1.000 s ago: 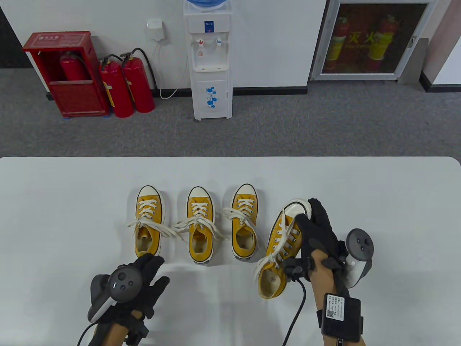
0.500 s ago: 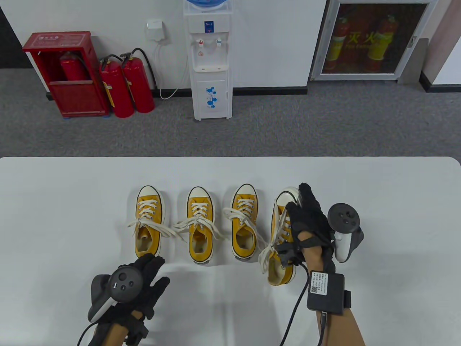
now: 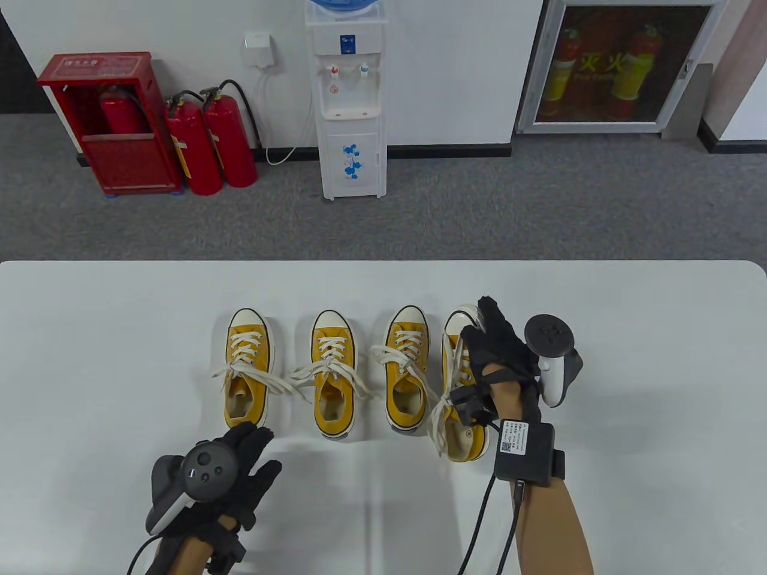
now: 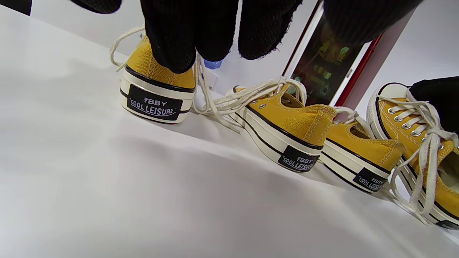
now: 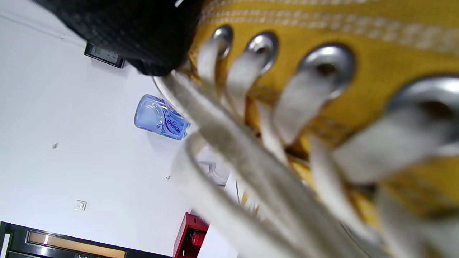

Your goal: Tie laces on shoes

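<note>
Four yellow canvas shoes with white laces stand in a row on the white table (image 3: 120,335), toes pointing away from me. My right hand (image 3: 482,320) grips the rightmost shoe (image 3: 464,437) over its toe and front lacing, and its lace ends (image 3: 442,413) hang loose to the left. The right wrist view shows that shoe's eyelets (image 5: 324,61) and laces close up under the glove (image 5: 136,32). My left hand (image 3: 257,446) rests with relaxed fingers just behind the heel of the leftmost shoe (image 3: 245,377). In the left wrist view the fingers (image 4: 175,43) hang before that heel (image 4: 157,93).
The two middle shoes (image 3: 333,377) (image 3: 407,377) have laces spread sideways onto the table. A cable (image 3: 485,521) runs from the box on my right wrist. Beyond the table's far edge stand a water dispenser (image 3: 350,102) and fire extinguishers (image 3: 210,144).
My right hand has moved the rightmost shoe up and left, turning it straight into line beside the third shoe. The left hand has stayed still.
</note>
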Motion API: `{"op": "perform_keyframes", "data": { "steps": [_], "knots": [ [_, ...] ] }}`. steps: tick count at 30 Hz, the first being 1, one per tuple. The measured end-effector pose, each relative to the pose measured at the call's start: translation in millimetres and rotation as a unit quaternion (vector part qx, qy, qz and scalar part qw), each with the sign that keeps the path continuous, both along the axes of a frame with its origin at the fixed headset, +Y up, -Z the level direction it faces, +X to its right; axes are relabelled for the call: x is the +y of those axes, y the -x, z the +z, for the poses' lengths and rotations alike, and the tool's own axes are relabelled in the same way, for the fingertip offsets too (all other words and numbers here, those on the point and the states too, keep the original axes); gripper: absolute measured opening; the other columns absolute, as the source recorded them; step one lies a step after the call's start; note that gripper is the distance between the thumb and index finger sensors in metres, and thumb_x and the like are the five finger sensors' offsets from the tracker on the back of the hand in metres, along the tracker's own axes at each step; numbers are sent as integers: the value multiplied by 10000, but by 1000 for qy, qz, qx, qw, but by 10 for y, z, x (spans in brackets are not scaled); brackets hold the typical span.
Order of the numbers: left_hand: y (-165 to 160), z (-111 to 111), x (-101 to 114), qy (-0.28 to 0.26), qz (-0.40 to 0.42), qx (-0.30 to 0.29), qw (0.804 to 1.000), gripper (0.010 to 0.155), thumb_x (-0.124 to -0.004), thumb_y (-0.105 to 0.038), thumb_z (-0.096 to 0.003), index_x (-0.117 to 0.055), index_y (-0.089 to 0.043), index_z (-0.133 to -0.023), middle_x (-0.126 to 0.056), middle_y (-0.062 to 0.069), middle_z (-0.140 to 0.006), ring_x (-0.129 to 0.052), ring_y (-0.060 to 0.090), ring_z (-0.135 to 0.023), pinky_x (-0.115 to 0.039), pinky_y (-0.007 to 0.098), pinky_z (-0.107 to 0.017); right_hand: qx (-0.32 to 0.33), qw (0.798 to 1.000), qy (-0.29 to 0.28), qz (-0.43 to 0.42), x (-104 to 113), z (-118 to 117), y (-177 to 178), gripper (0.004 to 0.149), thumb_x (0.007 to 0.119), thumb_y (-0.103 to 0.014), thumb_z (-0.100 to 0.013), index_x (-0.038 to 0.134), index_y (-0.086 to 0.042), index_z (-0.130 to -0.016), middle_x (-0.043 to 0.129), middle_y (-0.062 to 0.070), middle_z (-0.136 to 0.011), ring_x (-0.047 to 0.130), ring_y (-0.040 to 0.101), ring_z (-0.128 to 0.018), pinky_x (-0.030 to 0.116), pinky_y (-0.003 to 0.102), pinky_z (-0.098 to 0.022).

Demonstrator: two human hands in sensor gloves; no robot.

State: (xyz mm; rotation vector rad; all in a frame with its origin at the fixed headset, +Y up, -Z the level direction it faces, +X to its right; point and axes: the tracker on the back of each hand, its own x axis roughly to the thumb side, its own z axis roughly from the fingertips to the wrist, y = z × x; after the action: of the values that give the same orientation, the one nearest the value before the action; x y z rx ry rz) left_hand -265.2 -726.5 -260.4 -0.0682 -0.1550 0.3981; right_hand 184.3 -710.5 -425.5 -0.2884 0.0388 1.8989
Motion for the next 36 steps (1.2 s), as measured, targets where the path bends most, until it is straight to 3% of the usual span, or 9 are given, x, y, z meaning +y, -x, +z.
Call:
{"op": "perform_keyframes", "data": {
  "steps": [7, 20, 28, 33, 36],
  "knots": [
    [-5, 2, -1, 2, -1, -1, 1000, 689, -694, -613, -488, -625, -278, -1086, -602, 137, -1185, -760, 408, -1023, -440, 766, -741, -24, 999, 29, -10, -112, -76, -59, 766, 790, -340, -509, 329, -258, -1115, 359, 38, -1102, 652, 424, -947, 521, 613, -718],
    [-18, -2, -9, 6, -3, -6, 1000, 678, -694, -612, -488, -647, -279, -1077, -627, 138, -1176, -776, 407, -1013, -450, 765, -740, -44, 994, 87, -49, -303, -213, -221, 745, 780, -247, -500, 348, -236, -1107, 266, 41, -1116, 596, 437, -992, 480, 637, -745],
    [-27, -3, -15, 10, -6, -6, 1000, 676, -693, -612, -489, -652, -279, -1075, -629, 136, -1175, -776, 408, -1012, -451, 765, -739, -32, 990, 122, -60, -396, -302, -225, 741, 766, -228, -504, 338, -240, -1110, 232, 41, -1126, 535, 421, -1033, 449, 640, -758],
    [-30, -3, -16, 12, -6, -6, 1000, 675, -694, -611, -489, -651, -279, -1075, -628, 137, -1175, -779, 406, -1011, -452, 764, -740, -20, 988, 132, -74, -441, -332, -194, 723, 764, -209, -506, 364, -215, -1109, 193, 59, -1147, 411, 443, -1093, 408, 653, -766],
    [-32, -3, -17, 12, -7, -6, 1000, 676, -693, -612, -489, -651, -278, -1075, -628, 137, -1176, -779, 409, -1010, -453, 764, -739, -12, 989, 134, -66, -452, -331, -212, 741, 776, -264, -507, 352, -217, -1113, 175, 56, -1150, 377, 441, -1105, 396, 653, -771]
  ]
}}
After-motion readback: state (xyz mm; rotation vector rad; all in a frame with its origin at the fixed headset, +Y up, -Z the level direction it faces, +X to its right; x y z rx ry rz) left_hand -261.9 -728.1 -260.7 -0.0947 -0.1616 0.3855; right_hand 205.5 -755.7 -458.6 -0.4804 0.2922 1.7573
